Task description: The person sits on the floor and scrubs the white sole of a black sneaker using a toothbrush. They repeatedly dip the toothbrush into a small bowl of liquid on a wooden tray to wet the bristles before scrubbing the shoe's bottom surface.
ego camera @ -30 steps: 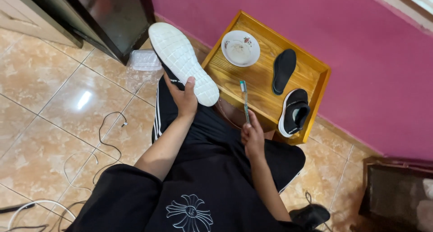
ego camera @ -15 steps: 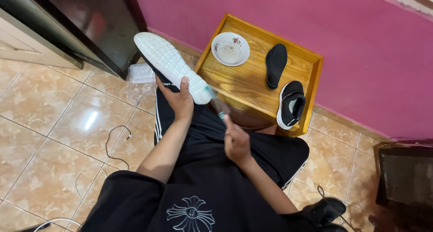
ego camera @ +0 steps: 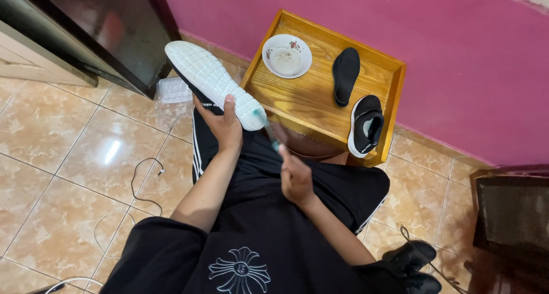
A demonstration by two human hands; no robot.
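My left hand (ego camera: 222, 125) grips a black shoe turned sole-up, its white ridged sole (ego camera: 211, 81) facing me above my lap. In my right hand (ego camera: 296, 178) is a toothbrush (ego camera: 269, 133) with a teal handle; its head rests against the heel end of the sole, which carries a greenish smear. Both hands hover over my black trousers, just in front of the wooden tray.
A wooden tray (ego camera: 392, 71) by the pink wall bears a white saucer (ego camera: 286, 56), a black insole (ego camera: 345, 75) and a second black shoe (ego camera: 365, 126). A clear plastic box (ego camera: 173, 91) lies on the tiled floor. White cables (ego camera: 137, 185) trail at left; dark shoes (ego camera: 413, 262) lower right.
My right hand has brought the toothbrush from upright over the tray down and left onto the sole's heel. The shoe has shifted slightly with my left hand.
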